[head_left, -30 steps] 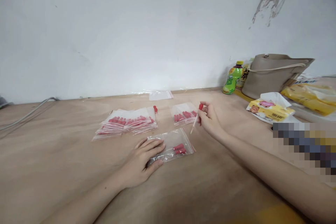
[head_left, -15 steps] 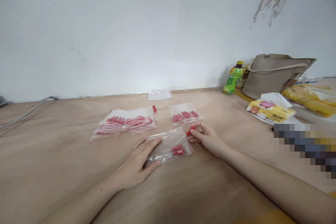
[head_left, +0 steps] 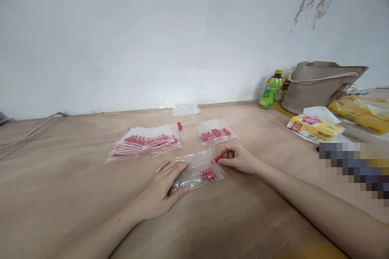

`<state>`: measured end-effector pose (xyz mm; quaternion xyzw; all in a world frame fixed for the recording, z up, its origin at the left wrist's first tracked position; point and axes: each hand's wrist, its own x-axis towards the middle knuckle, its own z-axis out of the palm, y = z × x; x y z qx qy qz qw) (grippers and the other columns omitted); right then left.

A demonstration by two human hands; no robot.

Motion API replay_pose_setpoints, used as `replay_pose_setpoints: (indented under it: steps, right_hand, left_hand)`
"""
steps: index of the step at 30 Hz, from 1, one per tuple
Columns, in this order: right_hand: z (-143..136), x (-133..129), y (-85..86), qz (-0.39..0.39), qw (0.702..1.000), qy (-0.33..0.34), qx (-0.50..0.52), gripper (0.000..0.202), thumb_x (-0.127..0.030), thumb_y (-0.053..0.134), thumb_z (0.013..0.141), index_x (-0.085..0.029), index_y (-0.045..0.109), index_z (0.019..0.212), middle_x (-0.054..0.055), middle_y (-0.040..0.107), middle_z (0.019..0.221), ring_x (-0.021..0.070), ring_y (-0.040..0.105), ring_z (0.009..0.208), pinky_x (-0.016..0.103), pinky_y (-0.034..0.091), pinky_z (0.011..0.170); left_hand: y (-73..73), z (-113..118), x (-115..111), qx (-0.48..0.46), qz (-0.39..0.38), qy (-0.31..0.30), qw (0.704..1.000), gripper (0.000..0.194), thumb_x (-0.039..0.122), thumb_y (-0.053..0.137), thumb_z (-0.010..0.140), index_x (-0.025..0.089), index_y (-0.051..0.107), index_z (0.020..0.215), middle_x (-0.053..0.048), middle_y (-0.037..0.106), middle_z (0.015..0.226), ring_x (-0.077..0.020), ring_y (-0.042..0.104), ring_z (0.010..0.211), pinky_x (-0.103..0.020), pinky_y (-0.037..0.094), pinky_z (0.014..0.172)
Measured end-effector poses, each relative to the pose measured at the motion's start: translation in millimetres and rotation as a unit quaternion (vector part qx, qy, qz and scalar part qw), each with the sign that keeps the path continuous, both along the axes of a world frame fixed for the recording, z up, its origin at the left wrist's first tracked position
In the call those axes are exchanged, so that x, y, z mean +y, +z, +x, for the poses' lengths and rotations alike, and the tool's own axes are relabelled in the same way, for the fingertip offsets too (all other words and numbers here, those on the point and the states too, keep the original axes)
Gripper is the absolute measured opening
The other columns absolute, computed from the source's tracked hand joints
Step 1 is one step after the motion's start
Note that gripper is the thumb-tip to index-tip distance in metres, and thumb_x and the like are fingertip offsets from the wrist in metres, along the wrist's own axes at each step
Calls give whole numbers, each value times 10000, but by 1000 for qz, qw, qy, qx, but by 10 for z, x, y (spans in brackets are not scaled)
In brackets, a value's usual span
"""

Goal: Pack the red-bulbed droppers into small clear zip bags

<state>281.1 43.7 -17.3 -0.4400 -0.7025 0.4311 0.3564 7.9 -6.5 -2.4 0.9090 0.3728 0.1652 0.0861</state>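
A clear zip bag (head_left: 194, 177) with a red-edged mouth lies flat on the table. Two small red-handled pieces (head_left: 208, 173) are inside it, near the mouth. My left hand (head_left: 165, 188) rests open on the bag's closed end, fingers spread. My right hand (head_left: 238, 158) pinches another red-handled piece (head_left: 217, 158) at the mouth, its tip end pointing into the bag. Whether the thin shaft is fully inside is hard to tell. Beyond lies a bag of similar red pieces (head_left: 216, 132). Several filled bags (head_left: 146, 141) are stacked to the left, with loose red pieces (head_left: 179, 126) beside them.
An unfilled zip bag (head_left: 185, 110) lies by the wall. To the right stand a green bottle (head_left: 269, 91) and a grey-beige bag (head_left: 313, 89), with a tissue pack (head_left: 316, 127) in front and yellow plastic packaging (head_left: 364, 111) behind. A grey cable (head_left: 39, 127) runs along the left.
My right hand has moved slightly down, pushing the red-handled piece further into the bag's mouth. My left hand stays on the bag. The view has shifted slightly.
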Motion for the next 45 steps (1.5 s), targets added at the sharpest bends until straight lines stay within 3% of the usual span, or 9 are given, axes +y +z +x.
replay_pose_setpoints:
  steps: [7,14,21,28,34,37,41,45]
  right_hand:
    - [-80,-72,36,30,998,34,48,186,-304,609,700,-171,651,824,20,636,755,103,548,632,214,414,554]
    - [-83,-75,69,7,999,-15,-39,124,-266,604,691,-145,623,679,4,591,609,79,478,501,194,357,458]
    - [-134,-132,53,130,989,54,-40,207,-300,525,771,-187,649,892,43,590,859,124,549,732,243,442,643]
    - [-158,-154,163,-30,994,108,-15,342,-448,467,804,-192,630,963,-4,575,654,96,499,564,206,396,523]
    - [-286,-234,169,26,999,24,-21,256,-384,692,615,-183,660,771,-10,573,646,79,464,531,187,330,453]
    - [-338,-272,155,-51,998,32,25,227,-356,705,594,-176,639,715,-21,577,606,74,475,505,188,329,442]
    - [-362,-303,170,-144,986,-26,82,208,-319,686,607,-164,547,604,-34,554,509,72,489,469,184,341,432]
    - [-314,-280,194,-192,975,-71,92,203,-329,613,663,-185,477,620,-93,410,362,47,323,303,169,202,309]
  left_hand:
    - [1,6,5,9,2,2,1000,517,368,423,884,258,228,1349,-36,397,1338,-230,361,1213,-447,247,1034]
    - [4,4,6,8,-2,-6,1000,507,361,422,886,259,235,1346,-40,408,1332,-230,378,1202,-461,231,1039]
    - [-6,2,9,1,6,-3,1000,513,363,434,879,266,242,1345,-30,399,1339,-229,362,1218,-450,247,1036]
    - [5,13,13,3,5,-5,1000,501,354,432,881,267,253,1340,-33,402,1336,-229,367,1211,-457,241,1035]
    - [1,16,6,2,10,1,1000,493,369,436,877,260,282,1333,-36,415,1326,-238,370,1208,-449,263,1023]
    - [1,17,7,1,10,-1,1000,499,364,435,876,258,279,1338,-40,415,1328,-247,364,1212,-454,264,1019]
    - [-1,12,8,5,10,-3,1000,506,357,431,879,264,259,1345,-38,402,1338,-244,359,1215,-460,251,1025]
    - [-10,1,8,11,11,-2,1000,507,369,419,886,263,242,1349,-38,403,1337,-230,353,1223,-457,240,1034]
